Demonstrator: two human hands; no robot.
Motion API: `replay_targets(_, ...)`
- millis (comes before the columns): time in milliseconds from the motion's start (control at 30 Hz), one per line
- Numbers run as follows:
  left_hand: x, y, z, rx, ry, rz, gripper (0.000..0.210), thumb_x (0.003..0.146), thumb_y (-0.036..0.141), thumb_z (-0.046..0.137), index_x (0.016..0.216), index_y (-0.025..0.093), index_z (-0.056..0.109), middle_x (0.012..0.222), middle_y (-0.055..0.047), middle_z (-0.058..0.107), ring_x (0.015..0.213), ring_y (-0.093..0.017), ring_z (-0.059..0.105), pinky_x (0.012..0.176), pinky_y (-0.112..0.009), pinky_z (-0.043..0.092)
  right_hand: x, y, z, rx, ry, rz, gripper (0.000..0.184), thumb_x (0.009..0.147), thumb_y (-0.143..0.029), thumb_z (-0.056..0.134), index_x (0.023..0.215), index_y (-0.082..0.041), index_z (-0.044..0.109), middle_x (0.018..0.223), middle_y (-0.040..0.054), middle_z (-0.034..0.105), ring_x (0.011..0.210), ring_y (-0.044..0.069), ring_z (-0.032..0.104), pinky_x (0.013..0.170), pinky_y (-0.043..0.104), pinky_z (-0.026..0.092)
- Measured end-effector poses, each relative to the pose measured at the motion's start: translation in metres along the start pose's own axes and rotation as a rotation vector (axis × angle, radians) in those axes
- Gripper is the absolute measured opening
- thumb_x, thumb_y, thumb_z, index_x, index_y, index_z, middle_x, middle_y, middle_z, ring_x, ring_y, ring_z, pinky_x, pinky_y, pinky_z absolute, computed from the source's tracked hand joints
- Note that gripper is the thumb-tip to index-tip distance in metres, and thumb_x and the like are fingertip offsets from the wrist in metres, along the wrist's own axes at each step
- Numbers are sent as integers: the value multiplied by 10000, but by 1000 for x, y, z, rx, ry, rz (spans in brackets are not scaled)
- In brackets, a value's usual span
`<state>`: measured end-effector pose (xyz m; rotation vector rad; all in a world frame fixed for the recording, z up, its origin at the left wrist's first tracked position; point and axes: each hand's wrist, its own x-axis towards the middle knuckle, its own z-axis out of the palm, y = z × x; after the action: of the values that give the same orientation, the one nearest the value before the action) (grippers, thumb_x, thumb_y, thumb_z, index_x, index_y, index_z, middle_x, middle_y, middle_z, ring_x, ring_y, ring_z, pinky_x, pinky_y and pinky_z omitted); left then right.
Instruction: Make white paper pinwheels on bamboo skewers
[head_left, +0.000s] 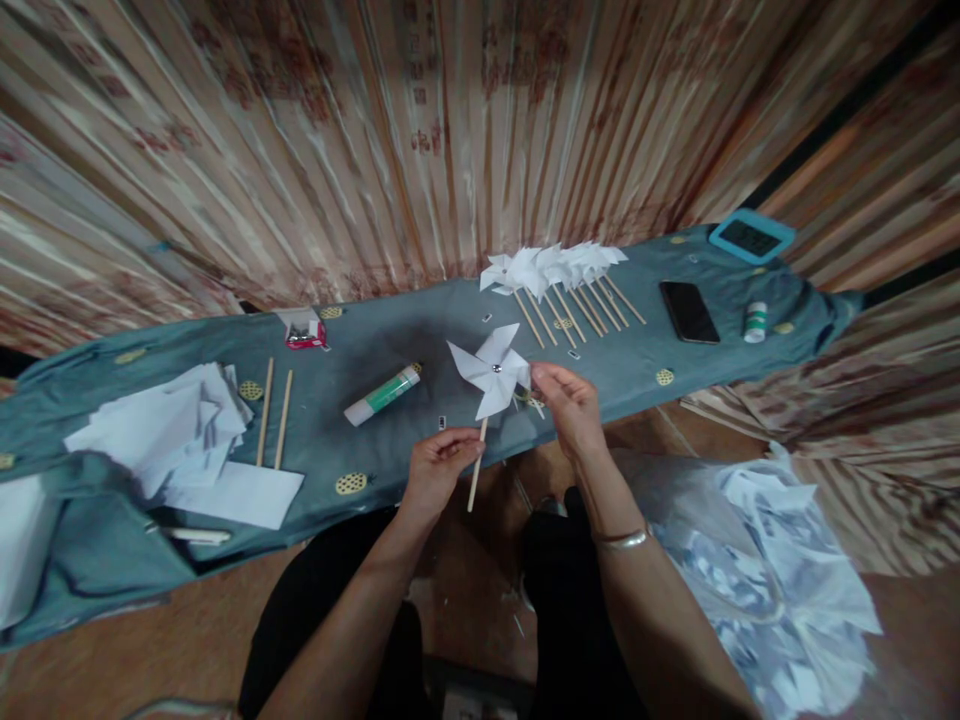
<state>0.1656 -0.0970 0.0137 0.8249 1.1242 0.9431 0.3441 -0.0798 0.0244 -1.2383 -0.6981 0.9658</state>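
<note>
A white paper pinwheel (pixel 491 372) with a metal pin at its centre is held up over the front edge of the cloth-covered table. My left hand (pixel 439 462) pinches its wooden stick (pixel 475 480) below the blades. With thumb and forefinger closed, my right hand (pixel 570 402) grips the tip of the right-hand blade. Scissors seem to lie behind that blade, mostly hidden. Left of the pinwheel a green and white glue stick (pixel 382 394) rests on the cloth.
Several finished pinwheels (pixel 555 268) lie in a row at the back. Paper sheets (pixel 169 430), two sticks (pixel 265 412), a red box (pixel 305 332), a cutter (pixel 196 535), a phone (pixel 689 311), a small glue stick (pixel 756 322) and a blue clock (pixel 751 236) surround them. A bag of paper scraps (pixel 780 580) stands right.
</note>
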Motion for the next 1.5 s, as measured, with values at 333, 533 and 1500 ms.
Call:
replay_targets(333,0,0,0,14,18,20,248,457,291,848,653,177,747,627,-9,706,595,-118,603,631,-237,488,-5,-3,0,-23,-12,26,231,606,-425,766,638,-202,716,533,-41,598,511,86,454,537,236,347)
replay_targets(533,0,0,-1,4,29,23,228,466,274,836,655,179,749,625,-7,708,600,-117,610,646,-237,497,-7,-5,3,-38,-45,19,222,630,-426,753,630,-208,712,543,-37,611,515,90,462,552,241,362)
replay_targets(1500,1,1,-2,7,56,40,225,477,275,827,663,180,744,624,0,706,594,-119,616,657,-246,510,-21,-1,14,-23,-160,84,253,581,-453,803,640,-223,714,583,-21,660,539,105,552,555,245,421)
